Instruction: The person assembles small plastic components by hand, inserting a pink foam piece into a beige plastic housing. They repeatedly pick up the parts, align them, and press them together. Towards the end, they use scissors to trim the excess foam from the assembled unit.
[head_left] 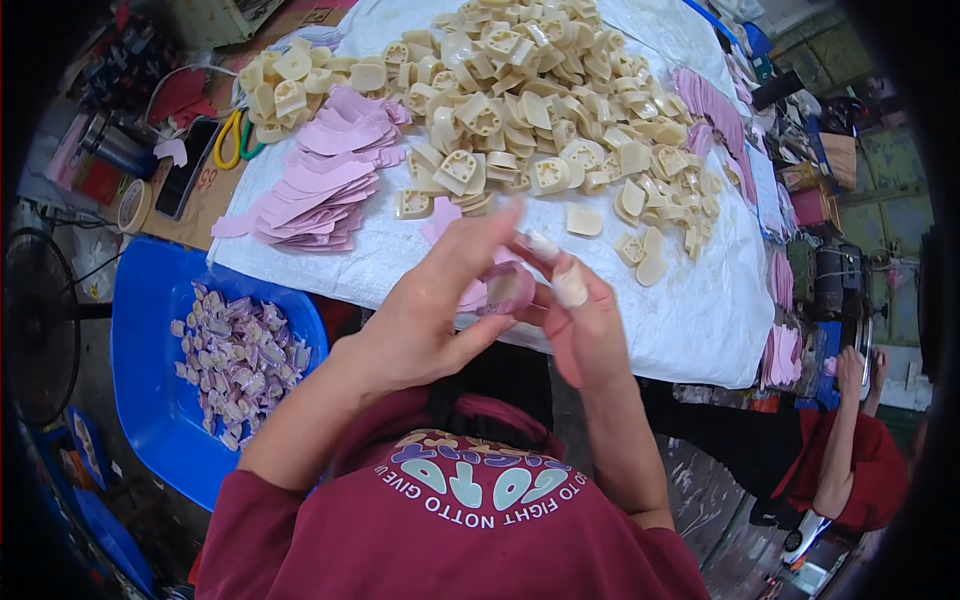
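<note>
Between my hands, above the table's near edge, is a shoe heel (510, 288) wrapped in shiny pink-purple material, its cream core showing. My left hand (425, 305) grips its left side, thumb below and fingers above. My right hand (592, 325) holds it from the right, with white tape on the thumb and a finger. Parts of the fingers are hidden behind the heel. Just beyond my hands lies a pink cut piece (440, 220). Farther off spreads a big heap of bare cream heels (520, 110), and a fanned stack of pink pieces (325, 180) lies to the left.
A white sheet (720, 330) covers the table. At the lower left stands a blue tub (150, 400) with many covered heels (245, 360). Scissors (230, 140), a phone (188, 168) and a tape roll (134, 206) lie left. At far right works another person in a red sleeve (875, 480).
</note>
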